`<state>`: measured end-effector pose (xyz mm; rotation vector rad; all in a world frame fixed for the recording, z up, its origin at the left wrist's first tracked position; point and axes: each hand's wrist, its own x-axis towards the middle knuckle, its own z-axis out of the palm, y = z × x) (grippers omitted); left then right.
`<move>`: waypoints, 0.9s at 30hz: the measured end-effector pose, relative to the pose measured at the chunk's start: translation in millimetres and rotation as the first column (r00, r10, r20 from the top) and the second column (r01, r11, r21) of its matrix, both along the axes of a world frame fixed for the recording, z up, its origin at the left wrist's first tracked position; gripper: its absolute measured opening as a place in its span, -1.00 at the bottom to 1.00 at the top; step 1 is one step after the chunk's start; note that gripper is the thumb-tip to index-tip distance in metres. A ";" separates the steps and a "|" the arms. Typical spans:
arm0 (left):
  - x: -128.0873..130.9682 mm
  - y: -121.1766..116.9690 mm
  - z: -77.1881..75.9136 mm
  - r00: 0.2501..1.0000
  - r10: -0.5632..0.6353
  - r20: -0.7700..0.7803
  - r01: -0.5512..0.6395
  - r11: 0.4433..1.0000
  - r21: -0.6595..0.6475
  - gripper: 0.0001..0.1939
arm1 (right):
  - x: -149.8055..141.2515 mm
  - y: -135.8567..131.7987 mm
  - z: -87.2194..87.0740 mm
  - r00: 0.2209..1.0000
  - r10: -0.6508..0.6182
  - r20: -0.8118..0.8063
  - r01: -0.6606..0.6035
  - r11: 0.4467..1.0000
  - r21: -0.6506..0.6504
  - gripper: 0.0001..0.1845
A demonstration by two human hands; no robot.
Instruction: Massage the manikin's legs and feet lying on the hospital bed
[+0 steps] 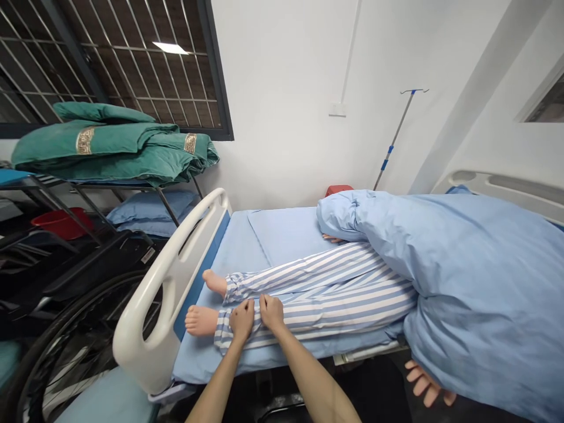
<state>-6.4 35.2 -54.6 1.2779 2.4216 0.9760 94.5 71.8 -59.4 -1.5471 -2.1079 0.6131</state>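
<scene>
On the bed lies a life-size manikin in blue-and-white striped trousers (335, 288), its bare feet (201, 321) near the footboard. My left hand (242, 320) is closed in a fist on the lower part of the near trouser leg, just above the ankle. Close beside it, my right hand (271, 311) is also closed on the same leg, a little further up. Cloth bunches between the two fists, though the fingertips are hidden. A light blue quilt (476, 282) covers the manikin's upper body, and a manikin hand (427, 382) hangs out below its near edge.
The white footboard (145, 294) stands left of the feet, with a wheelchair wheel (48, 358) beyond it. Folded green bedding (118, 147) lies on a rack by the barred window. Behind the bed rise an IV pole (394, 141) and a white wall (282, 117).
</scene>
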 end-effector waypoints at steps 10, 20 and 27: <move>42.4 23.0 27.5 0.969 0.062 0.239 -0.111 0.974 0.198 -0.58 | 5.5 10.4 4.9 0.953 -0.062 -0.297 0.032 0.994 -0.106 -0.50; 40.0 17.0 5.8 0.998 -0.024 0.057 0.031 0.993 -0.110 -0.67 | 20.0 22.0 53.5 0.984 0.080 -0.158 -0.080 0.997 0.004 -0.56; 46.5 16.7 10.0 0.999 -0.011 0.040 0.017 0.988 -0.154 -0.61 | 60.4 22.4 31.1 0.994 -0.070 -0.086 0.070 0.998 -0.004 -0.55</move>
